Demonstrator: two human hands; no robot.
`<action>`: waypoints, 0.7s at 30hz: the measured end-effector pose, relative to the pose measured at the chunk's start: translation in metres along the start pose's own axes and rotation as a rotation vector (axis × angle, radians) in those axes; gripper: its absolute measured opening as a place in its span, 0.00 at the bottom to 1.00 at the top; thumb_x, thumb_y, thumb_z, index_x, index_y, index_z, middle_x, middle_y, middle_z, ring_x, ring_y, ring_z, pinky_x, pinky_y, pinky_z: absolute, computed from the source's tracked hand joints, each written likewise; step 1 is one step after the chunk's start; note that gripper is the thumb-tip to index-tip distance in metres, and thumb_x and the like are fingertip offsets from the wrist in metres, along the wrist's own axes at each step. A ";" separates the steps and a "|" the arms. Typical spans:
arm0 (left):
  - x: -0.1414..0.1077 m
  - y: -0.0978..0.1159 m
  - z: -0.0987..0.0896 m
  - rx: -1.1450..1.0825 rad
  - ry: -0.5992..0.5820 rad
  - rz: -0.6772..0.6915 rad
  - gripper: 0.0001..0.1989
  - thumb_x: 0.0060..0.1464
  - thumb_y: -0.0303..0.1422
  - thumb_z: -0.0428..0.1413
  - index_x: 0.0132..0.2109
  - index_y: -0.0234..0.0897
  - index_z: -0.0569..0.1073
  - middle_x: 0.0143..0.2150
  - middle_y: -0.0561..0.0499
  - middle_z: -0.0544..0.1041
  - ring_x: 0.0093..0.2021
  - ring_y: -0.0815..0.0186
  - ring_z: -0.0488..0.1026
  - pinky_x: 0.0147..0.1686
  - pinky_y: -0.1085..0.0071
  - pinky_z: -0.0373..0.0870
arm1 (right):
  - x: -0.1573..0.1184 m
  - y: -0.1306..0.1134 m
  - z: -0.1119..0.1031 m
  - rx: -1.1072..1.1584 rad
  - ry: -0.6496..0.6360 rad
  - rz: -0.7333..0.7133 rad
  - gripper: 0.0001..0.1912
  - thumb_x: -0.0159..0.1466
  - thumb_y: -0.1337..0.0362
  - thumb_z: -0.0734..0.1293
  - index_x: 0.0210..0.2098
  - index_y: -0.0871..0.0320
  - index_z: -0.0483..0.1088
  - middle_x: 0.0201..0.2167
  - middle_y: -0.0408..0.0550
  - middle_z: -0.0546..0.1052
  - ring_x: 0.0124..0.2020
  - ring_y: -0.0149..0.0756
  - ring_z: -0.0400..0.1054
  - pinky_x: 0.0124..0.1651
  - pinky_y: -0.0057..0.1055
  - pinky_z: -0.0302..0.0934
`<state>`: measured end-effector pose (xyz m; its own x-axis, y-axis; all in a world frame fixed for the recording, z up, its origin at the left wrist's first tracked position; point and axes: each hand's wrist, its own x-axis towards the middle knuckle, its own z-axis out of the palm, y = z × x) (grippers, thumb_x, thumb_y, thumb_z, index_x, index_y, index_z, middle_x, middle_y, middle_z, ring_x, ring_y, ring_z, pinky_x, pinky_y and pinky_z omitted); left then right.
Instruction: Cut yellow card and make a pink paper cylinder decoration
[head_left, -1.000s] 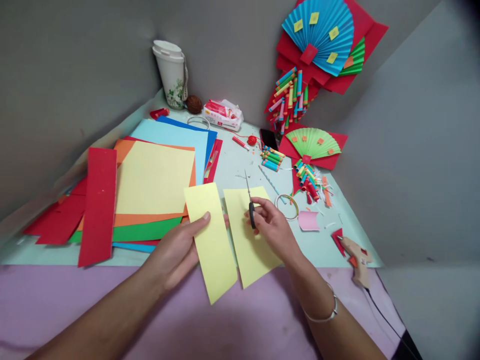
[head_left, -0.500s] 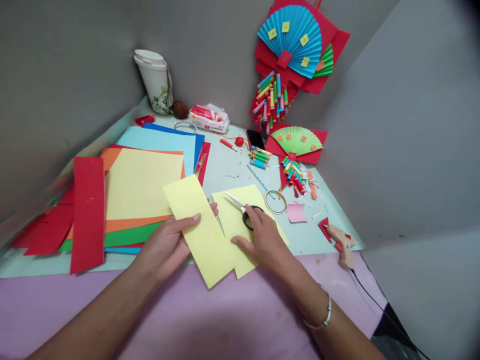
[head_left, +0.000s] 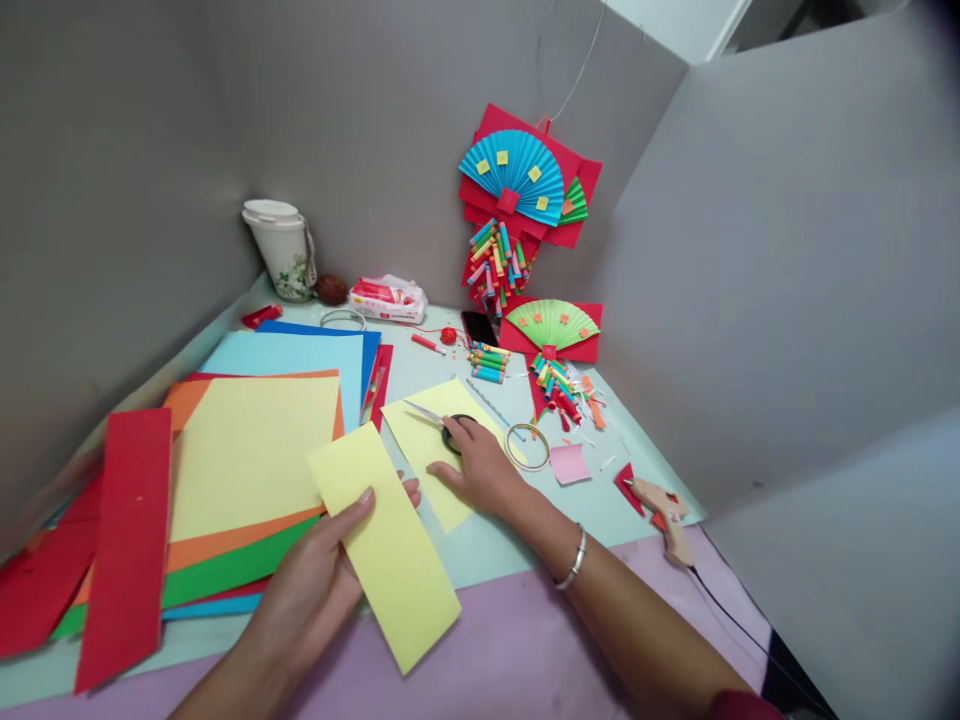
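A folded-looking yellow paper strip point(head_left: 397, 560) is pinched in my left hand point(head_left: 311, 580), thumb on top and fingers underneath. It is tilted above the table's front part. My right hand point(head_left: 484, 465) has its fingers at the black handle of the scissors point(head_left: 427, 412), with the thumb spread to the side. The blades look closed and point to the far left. Beneath the scissors and right hand lies a larger yellow sheet point(head_left: 450, 510), apart from the strip.
Coloured paper sheets point(head_left: 255, 450) and a red strip point(head_left: 127, 540) lie left. At right are a tape roll point(head_left: 511, 450), pink paper point(head_left: 570, 464) and a glue gun point(head_left: 675, 520) with cord. Behind stand a cup point(head_left: 281, 255), a tissue pack point(head_left: 388, 300) and paper-fan decorations point(head_left: 517, 175).
The yellow strip has come toward me in my left hand, away from the larger sheet. My right hand has slid the scissors and that sheet farther off. The camera view has tilted up.
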<state>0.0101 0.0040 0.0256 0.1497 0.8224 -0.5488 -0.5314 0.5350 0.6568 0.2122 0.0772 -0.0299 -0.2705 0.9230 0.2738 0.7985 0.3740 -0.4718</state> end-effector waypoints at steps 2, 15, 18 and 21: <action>0.001 0.000 -0.002 -0.004 -0.004 -0.010 0.26 0.56 0.27 0.59 0.61 0.27 0.68 0.50 0.35 0.80 0.51 0.48 0.77 0.51 0.57 0.77 | 0.022 0.009 0.001 0.056 -0.001 0.004 0.36 0.60 0.54 0.70 0.64 0.61 0.60 0.59 0.60 0.67 0.61 0.48 0.60 0.62 0.43 0.55; 0.008 0.001 -0.010 -0.115 -0.028 -0.136 0.32 0.47 0.21 0.62 0.62 0.32 0.69 0.56 0.38 0.77 0.58 0.47 0.71 0.55 0.57 0.73 | -0.022 -0.002 -0.041 0.871 0.103 0.451 0.25 0.61 0.54 0.68 0.56 0.54 0.66 0.39 0.46 0.71 0.40 0.36 0.69 0.47 0.35 0.63; 0.008 -0.001 -0.011 -0.134 -0.023 -0.148 0.34 0.45 0.20 0.62 0.61 0.32 0.69 0.55 0.38 0.77 0.58 0.47 0.71 0.56 0.57 0.71 | -0.068 -0.020 -0.047 1.101 0.010 0.592 0.25 0.59 0.58 0.71 0.55 0.52 0.67 0.38 0.44 0.70 0.36 0.33 0.67 0.44 0.33 0.63; 0.007 -0.006 -0.007 -0.144 -0.023 -0.135 0.35 0.43 0.20 0.63 0.61 0.33 0.70 0.56 0.39 0.77 0.59 0.46 0.71 0.55 0.56 0.72 | -0.097 -0.040 -0.041 1.087 -0.079 0.678 0.33 0.53 0.67 0.73 0.57 0.50 0.64 0.36 0.42 0.68 0.35 0.32 0.65 0.41 0.31 0.61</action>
<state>0.0086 0.0053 0.0138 0.2458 0.7503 -0.6137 -0.6186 0.6089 0.4966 0.2286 -0.0309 -0.0028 -0.0452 0.9458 -0.3217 -0.0493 -0.3237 -0.9449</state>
